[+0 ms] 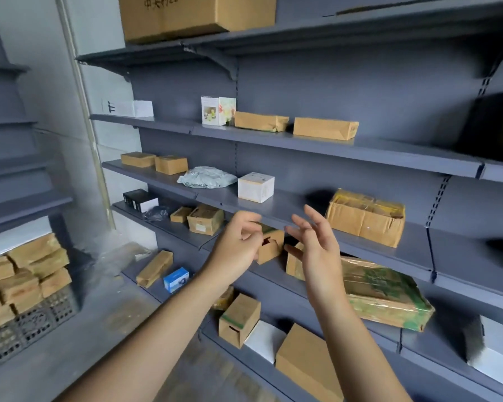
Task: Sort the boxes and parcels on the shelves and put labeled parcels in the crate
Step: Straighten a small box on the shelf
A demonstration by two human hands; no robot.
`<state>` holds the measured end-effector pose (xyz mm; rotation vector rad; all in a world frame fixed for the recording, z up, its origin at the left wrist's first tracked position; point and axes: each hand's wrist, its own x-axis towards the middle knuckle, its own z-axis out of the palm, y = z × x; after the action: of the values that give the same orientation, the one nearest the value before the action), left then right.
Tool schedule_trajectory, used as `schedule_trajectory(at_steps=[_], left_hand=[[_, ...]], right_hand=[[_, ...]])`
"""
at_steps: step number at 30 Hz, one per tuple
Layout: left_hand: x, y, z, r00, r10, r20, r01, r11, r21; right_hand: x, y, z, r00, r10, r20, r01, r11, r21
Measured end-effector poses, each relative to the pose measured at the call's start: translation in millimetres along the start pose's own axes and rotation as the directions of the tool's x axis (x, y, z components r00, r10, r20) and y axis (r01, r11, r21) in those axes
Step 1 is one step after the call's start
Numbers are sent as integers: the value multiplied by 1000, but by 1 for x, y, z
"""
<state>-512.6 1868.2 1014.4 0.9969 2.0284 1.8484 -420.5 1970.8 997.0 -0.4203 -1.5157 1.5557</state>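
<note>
Head view: two bare hands are raised before grey shelves (360,152), just below a white cube box (256,187); the left hand (238,242) is seen with fingers loosely curled and nothing in its grasp, while the right hand (314,245) is held wide, fingers spread. A small brown box (273,245) is seen between them, below the white cube box; whether it is touched cannot be told. A black crate (32,326), heaped with brown parcels (38,250), is placed far down and left of the white cube box.

One left hand (235,245), one right hand (317,250), one dark crate (32,329), one blue box (175,279), one black box (138,200), one grey mailer bag (206,177), at least five white boxes (256,187), over a dozen brown parcels (325,128)
</note>
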Motion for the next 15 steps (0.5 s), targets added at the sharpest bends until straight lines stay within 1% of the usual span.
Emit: schedule_trajectory(at_steps=[4, 11, 15], left_hand=[[72, -14, -18, 999, 49, -23, -49, 999, 4], [168, -60, -45, 999, 32, -11, -32, 999, -18], [224, -95, -64, 999, 4, 32, -2, 999, -49]], right_hand=[[60, 20, 32, 1000, -17, 11, 17, 1000, 3], [138, 70, 76, 1000, -2, -14, 1, 996, -93], [177, 100, 103, 999, 11, -48, -18, 989, -145]])
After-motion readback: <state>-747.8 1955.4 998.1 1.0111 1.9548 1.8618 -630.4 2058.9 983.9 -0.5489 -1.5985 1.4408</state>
